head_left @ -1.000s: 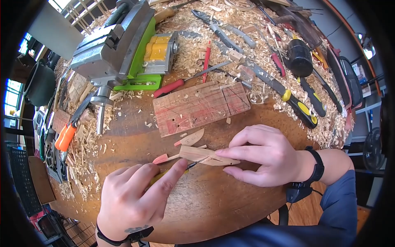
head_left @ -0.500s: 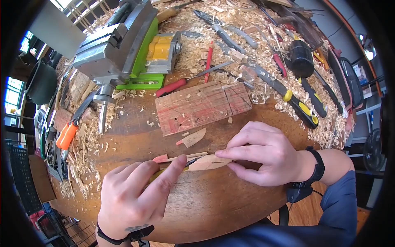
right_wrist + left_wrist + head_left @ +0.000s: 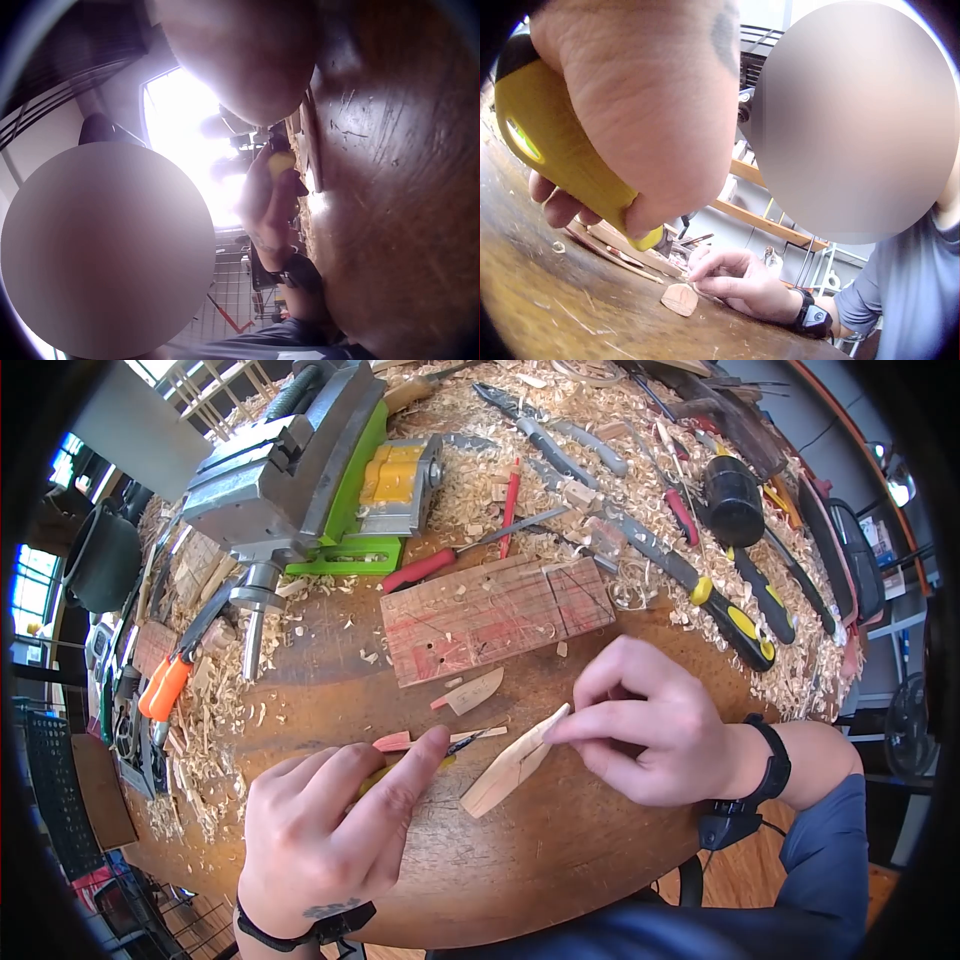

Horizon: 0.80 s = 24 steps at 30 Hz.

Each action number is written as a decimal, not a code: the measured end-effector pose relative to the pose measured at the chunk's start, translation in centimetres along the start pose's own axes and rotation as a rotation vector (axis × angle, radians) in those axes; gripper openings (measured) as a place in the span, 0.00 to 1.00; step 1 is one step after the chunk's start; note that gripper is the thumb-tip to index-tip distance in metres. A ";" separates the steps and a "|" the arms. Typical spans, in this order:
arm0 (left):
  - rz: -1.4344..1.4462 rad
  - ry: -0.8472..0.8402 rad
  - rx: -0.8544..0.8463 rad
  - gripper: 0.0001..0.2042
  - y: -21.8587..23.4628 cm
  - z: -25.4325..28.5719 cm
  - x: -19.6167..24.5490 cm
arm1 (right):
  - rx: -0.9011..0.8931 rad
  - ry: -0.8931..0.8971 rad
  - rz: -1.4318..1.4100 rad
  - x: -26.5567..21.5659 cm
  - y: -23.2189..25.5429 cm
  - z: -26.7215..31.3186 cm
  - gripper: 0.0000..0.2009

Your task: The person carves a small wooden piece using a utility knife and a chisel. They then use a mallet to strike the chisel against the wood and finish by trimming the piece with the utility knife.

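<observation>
In the head view my left hand [image 3: 325, 825] grips a yellow-handled knife [image 3: 570, 142], its thin dark tip pointing right past the thumb. Most of the handle is hidden under the fingers there. My right hand [image 3: 650, 735] pinches one end of a thin, flat carved piece of wood [image 3: 508, 768] between thumb and fingers. That piece slants down to the left, its wide end low over the table, apart from the knife tip. Just beyond the knife lies a slim wooden strip with a red end [image 3: 392, 742]. A small pointed wood piece with a red tip [image 3: 475, 692] lies farther back.
A red-stained wooden block [image 3: 495, 620] lies beyond the hands. Back left stands a metal vise [image 3: 250, 490] near a green and yellow clamp [image 3: 385, 490]. Wood shavings cover the back, with a rasp [image 3: 735, 625], a black mallet [image 3: 733, 500] and orange-handled pliers [image 3: 165, 688].
The carved piece has swung away from the knife tip, its free end now down toward the table's near edge. My right fingers have shifted their pinch on it; the left hand stays nearly in place.
</observation>
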<state>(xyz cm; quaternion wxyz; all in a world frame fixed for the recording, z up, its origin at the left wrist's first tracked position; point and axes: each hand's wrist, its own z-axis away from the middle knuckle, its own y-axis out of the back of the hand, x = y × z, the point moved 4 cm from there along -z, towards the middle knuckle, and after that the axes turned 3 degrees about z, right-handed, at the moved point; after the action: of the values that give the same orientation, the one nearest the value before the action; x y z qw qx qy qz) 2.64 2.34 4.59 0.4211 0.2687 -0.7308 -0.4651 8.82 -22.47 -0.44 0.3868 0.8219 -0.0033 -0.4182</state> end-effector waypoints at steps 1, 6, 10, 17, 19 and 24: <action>-0.001 0.000 0.001 0.23 0.0 0.0 0.0 | -0.017 0.058 -0.006 0.1 -0.2 0.1 0.19; -0.023 -0.065 -0.008 0.29 -0.3 0.4 -0.4 | -0.003 0.138 0.004 0.1 -0.7 -0.1 0.16; -0.040 -0.042 -0.073 0.29 0.2 0.5 0.2 | 0.003 0.151 0.013 0.2 -0.8 -0.1 0.17; 0.011 0.004 -0.211 0.23 0.0 0.7 0.4 | -0.009 0.126 0.040 0.1 -0.9 -0.2 0.18; 0.010 0.003 -0.208 0.24 0.0 0.6 0.4 | -0.025 0.104 0.031 -0.1 -0.6 -0.1 0.19; 0.012 0.034 -0.190 0.23 0.2 0.5 0.4 | -0.045 0.124 0.021 -0.4 -0.6 -0.3 0.21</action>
<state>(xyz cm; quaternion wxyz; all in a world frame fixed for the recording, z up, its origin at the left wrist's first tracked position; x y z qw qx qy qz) 2.00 2.37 4.79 0.4597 0.2313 -0.6778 -0.5251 8.57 -21.77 -0.44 0.4089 0.8374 0.0215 -0.3622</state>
